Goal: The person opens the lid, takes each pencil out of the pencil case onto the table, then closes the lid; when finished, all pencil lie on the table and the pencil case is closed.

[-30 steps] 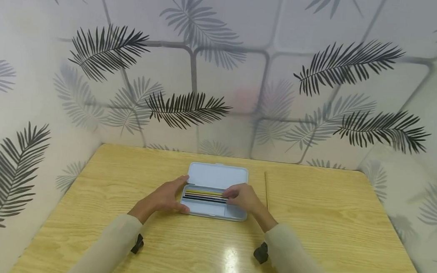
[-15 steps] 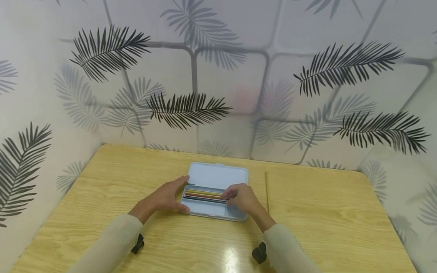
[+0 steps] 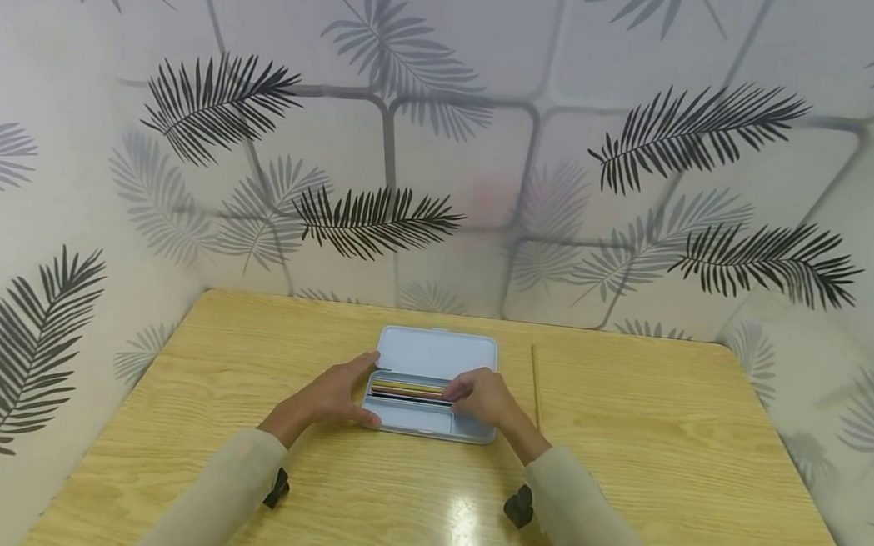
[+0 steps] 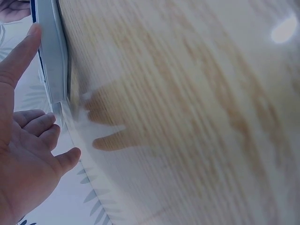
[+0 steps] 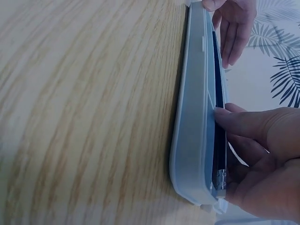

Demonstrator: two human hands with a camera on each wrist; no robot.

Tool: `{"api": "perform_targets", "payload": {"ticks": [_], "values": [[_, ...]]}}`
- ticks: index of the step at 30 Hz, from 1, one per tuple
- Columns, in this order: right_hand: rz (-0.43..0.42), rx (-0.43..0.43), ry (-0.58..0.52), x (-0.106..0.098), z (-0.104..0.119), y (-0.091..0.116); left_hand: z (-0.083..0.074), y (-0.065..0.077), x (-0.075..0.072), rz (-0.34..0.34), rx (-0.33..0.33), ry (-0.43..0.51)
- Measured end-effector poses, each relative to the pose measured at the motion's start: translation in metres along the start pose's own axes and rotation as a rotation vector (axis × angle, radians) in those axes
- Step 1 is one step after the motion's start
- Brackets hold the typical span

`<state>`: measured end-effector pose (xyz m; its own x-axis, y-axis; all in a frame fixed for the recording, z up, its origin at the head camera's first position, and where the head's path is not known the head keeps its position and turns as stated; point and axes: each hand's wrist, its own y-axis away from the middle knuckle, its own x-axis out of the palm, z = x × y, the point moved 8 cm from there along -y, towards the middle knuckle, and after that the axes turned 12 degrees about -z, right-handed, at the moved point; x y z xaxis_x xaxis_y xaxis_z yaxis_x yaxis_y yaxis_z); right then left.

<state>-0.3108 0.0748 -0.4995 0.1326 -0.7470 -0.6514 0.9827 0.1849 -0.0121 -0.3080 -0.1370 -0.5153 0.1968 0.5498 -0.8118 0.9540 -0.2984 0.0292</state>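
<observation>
Wall, papered (image 3: 459, 162), printed with dark and grey leaf sprays; behind the worktop.

Worktop (image 3: 681, 463), wood-grain, glossy toward the person.

Pencil case (image 3: 407, 417), pale blue, one, near the middle of the worktop; lid (image 3: 435, 352) laid back on the far side; a long rear trough and front compartments parted by a divider.

Left hand (image 3: 330, 392), at the case's left end; fingers spread, thumb against the front corner, a fingertip by the hinge line.

Right hand (image 3: 485, 394), over the right part of the case; thumb and fingers pinching at the right-hand ends of the pencils.

Slender stick (image 3: 538, 388), yellowish, one, lying apart on the worktop, right of the case.

Pencils (image 3: 406, 388), several, yellow, reddish and dark, side by side in the rear trough; count uncertain.

Metal band (image 5: 221, 176), silvery, on a dark pencil's end.

Step in hand, by judgement: handling the pencils within the trough, case steadied. Next move seemingly calls for a light, precise pinch, left hand kept as brace.
</observation>
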Motion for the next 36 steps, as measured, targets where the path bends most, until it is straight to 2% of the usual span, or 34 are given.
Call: {"api": "perform_targets", "payload": {"ticks": [7,12,17,24,29,36], "values": [[0.013,-0.027,0.081,-0.004,0.009,0.004,0.001,-0.001,0.002,0.001,-0.008,0.008],[-0.003,-0.045,0.088,-0.014,0.006,0.004,0.003,-0.001,0.004,-0.001,-0.01,0.007],[-0.013,0.003,0.01,-0.03,-0.004,0.003,0.005,-0.002,0.005,-0.006,-0.006,-0.001],[0.026,-0.023,-0.137,-0.054,-0.018,0.007,0.005,-0.002,0.005,-0.003,0.007,0.001],[0.033,0.033,-0.246,-0.072,-0.034,0.013,0.004,-0.002,0.005,-0.004,0.014,0.0],[0.011,0.102,-0.326,-0.098,-0.061,0.023,0.003,-0.002,0.003,-0.007,0.021,-0.002]]}}
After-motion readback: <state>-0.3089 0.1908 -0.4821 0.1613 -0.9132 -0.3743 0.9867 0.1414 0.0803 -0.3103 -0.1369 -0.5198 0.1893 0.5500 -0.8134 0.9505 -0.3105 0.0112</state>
